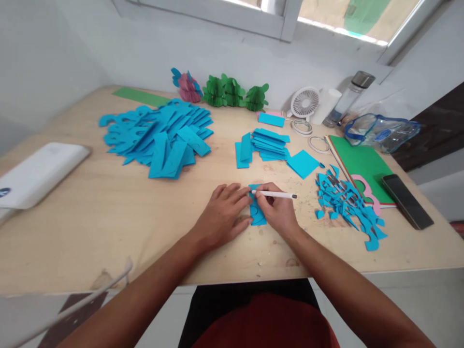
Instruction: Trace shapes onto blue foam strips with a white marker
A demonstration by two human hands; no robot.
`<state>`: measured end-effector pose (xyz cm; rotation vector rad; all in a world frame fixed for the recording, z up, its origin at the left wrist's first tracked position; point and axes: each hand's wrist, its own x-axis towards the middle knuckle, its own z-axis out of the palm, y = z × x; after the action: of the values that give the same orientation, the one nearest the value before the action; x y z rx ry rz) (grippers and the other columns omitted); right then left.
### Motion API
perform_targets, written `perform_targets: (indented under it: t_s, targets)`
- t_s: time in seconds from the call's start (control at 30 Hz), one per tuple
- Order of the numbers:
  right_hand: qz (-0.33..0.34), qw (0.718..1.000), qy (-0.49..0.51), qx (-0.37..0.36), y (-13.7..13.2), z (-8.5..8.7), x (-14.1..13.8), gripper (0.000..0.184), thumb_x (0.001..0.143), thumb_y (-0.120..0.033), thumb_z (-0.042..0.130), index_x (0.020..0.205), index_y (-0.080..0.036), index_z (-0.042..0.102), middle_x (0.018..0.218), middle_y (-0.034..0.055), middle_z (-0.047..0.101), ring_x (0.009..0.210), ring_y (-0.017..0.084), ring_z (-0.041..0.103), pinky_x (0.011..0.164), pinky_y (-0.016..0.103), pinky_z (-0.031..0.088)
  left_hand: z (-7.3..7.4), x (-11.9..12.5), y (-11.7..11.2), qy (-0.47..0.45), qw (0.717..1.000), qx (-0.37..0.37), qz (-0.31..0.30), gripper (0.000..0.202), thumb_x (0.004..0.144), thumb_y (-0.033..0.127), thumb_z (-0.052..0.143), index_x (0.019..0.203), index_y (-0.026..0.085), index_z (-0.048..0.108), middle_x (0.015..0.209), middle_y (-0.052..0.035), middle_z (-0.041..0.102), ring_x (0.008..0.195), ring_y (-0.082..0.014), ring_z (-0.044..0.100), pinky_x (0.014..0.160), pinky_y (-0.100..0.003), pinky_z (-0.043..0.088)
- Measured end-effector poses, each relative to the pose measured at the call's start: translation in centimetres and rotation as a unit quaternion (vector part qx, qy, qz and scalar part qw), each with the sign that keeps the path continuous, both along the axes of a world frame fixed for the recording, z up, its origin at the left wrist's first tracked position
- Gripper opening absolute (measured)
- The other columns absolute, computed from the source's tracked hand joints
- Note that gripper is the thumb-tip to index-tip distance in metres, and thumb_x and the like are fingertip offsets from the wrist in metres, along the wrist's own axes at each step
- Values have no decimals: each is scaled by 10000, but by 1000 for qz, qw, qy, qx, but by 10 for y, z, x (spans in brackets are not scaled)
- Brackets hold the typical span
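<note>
A small blue paper piece (258, 216) lies on the wooden table in front of me, with a dark curved line drawn on its lower part. My left hand (226, 211) rests flat at its left edge, fingers stretched out and touching the paper. In my right hand (278, 207) is a white pen (277, 194), pinched near its tip, which meets the upper part of the paper. The pen's dark end points right. Part of the paper is hidden under my right hand.
A big pile of folded blue paper (163, 135) sits at left, a smaller blue stack (270, 144) ahead. Blue scraps (340, 195) lie right, by a green sheet (366, 166) and a phone (408, 202). Along the wall stand green paper figures (232, 92), a fan (305, 102) and a bottle (350, 99).
</note>
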<state>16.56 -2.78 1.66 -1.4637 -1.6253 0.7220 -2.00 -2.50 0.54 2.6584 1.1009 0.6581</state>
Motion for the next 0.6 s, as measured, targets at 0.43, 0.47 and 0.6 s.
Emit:
perform_targets:
  t_s: [0.43,0.47,0.6]
  targets:
    - [-11,1000,-3,-12,0,1,1,109,836,-314,547,805,-223,601,644,-16,608,549,128,508,540,247,386,3,0,0,1,1000,-6,0,397,882,343,540,1237,179,609,1394,-141,581,1296,-361,472,1075,-576,344]
    - [-11,1000,-4,-11,0,0,1,107,835,-312,548,803,-224,600,644,-15,608,550,128,508,542,248,389,3,1,0,0,1000,-9,-1,397,878,340,543,1237,184,609,1394,-139,581,1295,-359,473,1075,-577,343]
    - [-11,1000,-11,-6,1,-1,3,97,831,-302,550,804,-223,600,635,-16,605,550,129,506,541,246,398,3,0,0,-4,1000,-14,0,395,869,337,553,1237,203,608,1398,-124,581,1300,-347,470,1082,-570,340]
